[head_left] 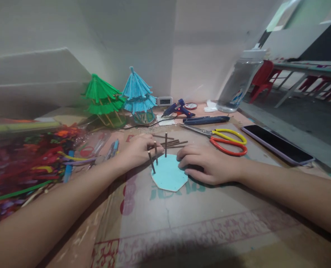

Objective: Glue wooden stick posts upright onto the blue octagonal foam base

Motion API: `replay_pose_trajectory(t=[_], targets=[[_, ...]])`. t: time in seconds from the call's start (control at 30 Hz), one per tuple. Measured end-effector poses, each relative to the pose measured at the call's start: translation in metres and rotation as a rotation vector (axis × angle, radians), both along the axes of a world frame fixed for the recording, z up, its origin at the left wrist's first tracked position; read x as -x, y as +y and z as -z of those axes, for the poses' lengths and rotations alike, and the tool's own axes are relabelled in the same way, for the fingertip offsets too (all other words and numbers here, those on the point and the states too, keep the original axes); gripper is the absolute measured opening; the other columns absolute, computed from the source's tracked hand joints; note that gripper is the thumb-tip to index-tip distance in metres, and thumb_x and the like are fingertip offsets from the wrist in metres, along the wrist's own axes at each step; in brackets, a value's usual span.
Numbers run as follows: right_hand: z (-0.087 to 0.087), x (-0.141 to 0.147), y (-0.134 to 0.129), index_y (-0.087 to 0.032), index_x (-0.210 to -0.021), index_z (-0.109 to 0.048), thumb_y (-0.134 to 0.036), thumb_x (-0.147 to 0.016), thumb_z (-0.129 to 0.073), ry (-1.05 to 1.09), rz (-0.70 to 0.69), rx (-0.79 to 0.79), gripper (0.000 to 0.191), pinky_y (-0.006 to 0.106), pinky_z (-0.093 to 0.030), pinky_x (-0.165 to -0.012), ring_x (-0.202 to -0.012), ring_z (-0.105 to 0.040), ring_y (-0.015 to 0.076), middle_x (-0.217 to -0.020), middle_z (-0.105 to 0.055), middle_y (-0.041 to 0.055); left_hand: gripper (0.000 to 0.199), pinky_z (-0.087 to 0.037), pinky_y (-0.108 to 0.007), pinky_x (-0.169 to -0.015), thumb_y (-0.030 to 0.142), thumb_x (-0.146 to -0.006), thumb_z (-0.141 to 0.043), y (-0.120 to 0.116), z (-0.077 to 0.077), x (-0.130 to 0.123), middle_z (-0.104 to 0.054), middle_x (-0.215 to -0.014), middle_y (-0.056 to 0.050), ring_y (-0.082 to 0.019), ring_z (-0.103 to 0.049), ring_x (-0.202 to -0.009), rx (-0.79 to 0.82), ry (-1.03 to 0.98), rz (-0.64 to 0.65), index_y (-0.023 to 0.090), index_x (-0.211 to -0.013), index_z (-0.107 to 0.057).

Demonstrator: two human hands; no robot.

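Observation:
A light-blue board with angled edges (169,175) lies flat on the cardboard. Three thin brown sticks (166,145) stand upright along its far left rim. Behind them my left hand (139,149) is closed, fingertips at the left ends of several loose brown sticks (179,143) lying beyond the board. The standing sticks partly cover those fingertips. At the board's right edge rests my right hand (207,163), its fingers slightly bent and apart, touching the rim with nothing held.
Scissors (227,141), a dark-blue cutter (206,120), a glue gun (179,108) and a phone (277,143) lie beyond and right. Green (104,100) and blue (139,96) tiered-roof models stand at the back. A clear bottle (238,83) stands right; colourful craft scraps (28,160) fill the left.

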State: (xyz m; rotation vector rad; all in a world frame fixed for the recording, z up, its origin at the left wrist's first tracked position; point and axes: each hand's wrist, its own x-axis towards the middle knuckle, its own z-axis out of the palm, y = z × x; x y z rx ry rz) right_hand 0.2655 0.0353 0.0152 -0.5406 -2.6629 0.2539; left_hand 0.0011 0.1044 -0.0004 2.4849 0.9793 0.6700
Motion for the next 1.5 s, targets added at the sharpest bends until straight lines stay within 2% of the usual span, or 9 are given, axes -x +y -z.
replay_pose_trajectory(t=[0.37,0.6,0.7,0.83,0.9,1.07,1.2,1.33,1.5], targets=[[0.001,0.000,0.000,-0.015,-0.104,-0.065,-0.019,-0.093,-0.056,-0.013,0.008,-0.001,0.015,0.038,-0.052,-0.091,-0.100,-0.062,0.0223,-0.107,-0.066,0.0140,0.028,-0.045,-0.029,-0.063,0.042,-0.086,-0.059,-0.003,0.000,-0.005,-0.067,-0.074,-0.004,-0.018,-0.060,-0.068,0.194,0.009,0.051,0.018,-0.076,-0.069],[0.002,-0.002,0.000,-0.015,-0.106,-0.064,-0.025,-0.095,-0.058,-0.011,-0.004,0.012,0.017,0.039,-0.051,-0.093,-0.105,-0.061,0.0238,-0.111,-0.065,0.0153,0.029,-0.046,-0.034,-0.078,0.039,-0.091,-0.046,0.003,-0.002,0.000,-0.067,-0.087,-0.008,-0.023,-0.060,-0.084,0.009,-0.004,-0.171,0.018,-0.081,-0.064],[0.003,-0.003,0.002,-0.012,-0.120,-0.062,-0.044,-0.089,-0.068,-0.038,-0.025,0.019,0.044,0.043,-0.050,-0.095,-0.110,-0.059,0.0277,-0.117,-0.063,0.0179,0.031,-0.049,-0.033,-0.080,0.041,-0.093,-0.045,0.003,-0.021,0.010,-0.070,-0.089,-0.006,-0.023,-0.063,-0.085,0.031,0.026,-0.226,0.019,-0.088,-0.067],[0.003,-0.002,0.003,-0.015,-0.124,-0.064,-0.050,-0.088,-0.070,-0.061,-0.047,-0.010,0.051,0.048,-0.046,-0.101,-0.117,-0.057,0.0305,-0.124,-0.062,0.0190,0.029,-0.050,-0.033,-0.094,0.042,-0.089,-0.057,-0.001,-0.054,0.022,-0.075,-0.110,-0.002,-0.023,-0.067,-0.104,0.251,0.165,-0.045,0.025,-0.105,-0.073],[0.003,-0.002,0.003,-0.014,-0.123,-0.065,-0.049,-0.089,-0.068,-0.064,-0.048,0.004,0.048,0.048,-0.045,-0.104,-0.120,-0.056,0.0303,-0.127,-0.062,0.0194,0.034,-0.050,-0.035,-0.097,0.043,-0.089,-0.058,-0.002,-0.063,0.024,-0.074,-0.115,-0.003,-0.022,-0.067,-0.109,0.297,0.051,-0.021,0.024,-0.114,-0.072],[0.002,-0.001,0.002,-0.014,-0.124,-0.064,-0.045,-0.093,-0.064,-0.066,-0.047,0.026,0.044,0.047,-0.046,-0.104,-0.122,-0.057,0.0289,-0.127,-0.062,0.0200,0.042,-0.051,-0.041,-0.102,0.045,-0.089,-0.064,-0.004,-0.050,0.012,-0.075,-0.118,-0.008,-0.023,-0.068,-0.111,0.364,-0.284,-0.060,0.020,-0.123,-0.069],[0.001,0.000,0.002,-0.014,-0.123,-0.064,-0.043,-0.093,-0.064,-0.064,-0.048,0.014,0.042,0.048,-0.045,-0.105,-0.123,-0.056,0.0289,-0.128,-0.062,0.0200,0.043,-0.048,-0.044,-0.107,0.045,-0.090,-0.065,-0.007,-0.039,0.006,-0.073,-0.123,-0.009,-0.025,-0.067,-0.116,0.353,-0.353,-0.035,0.022,-0.126,-0.069],[0.002,0.000,0.002,-0.014,-0.123,-0.064,-0.042,-0.094,-0.063,-0.076,-0.048,0.025,0.041,0.047,-0.045,-0.105,-0.123,-0.056,0.0288,-0.129,-0.062,0.0200,0.035,-0.044,-0.039,-0.111,0.038,-0.096,-0.057,-0.010,-0.044,0.008,-0.070,-0.129,-0.006,-0.022,-0.062,-0.125,0.318,-0.352,0.107,0.025,-0.127,-0.068],[0.001,-0.001,0.002,-0.013,-0.122,-0.065,-0.043,-0.094,-0.063,-0.078,-0.039,0.019,0.041,0.046,-0.045,-0.105,-0.122,-0.056,0.0288,-0.129,-0.061,0.0200,0.028,-0.047,-0.037,-0.107,0.027,-0.095,-0.056,-0.009,-0.048,0.009,-0.072,-0.124,-0.006,-0.021,-0.064,-0.119,0.341,-0.325,0.133,0.021,-0.118,-0.069]])
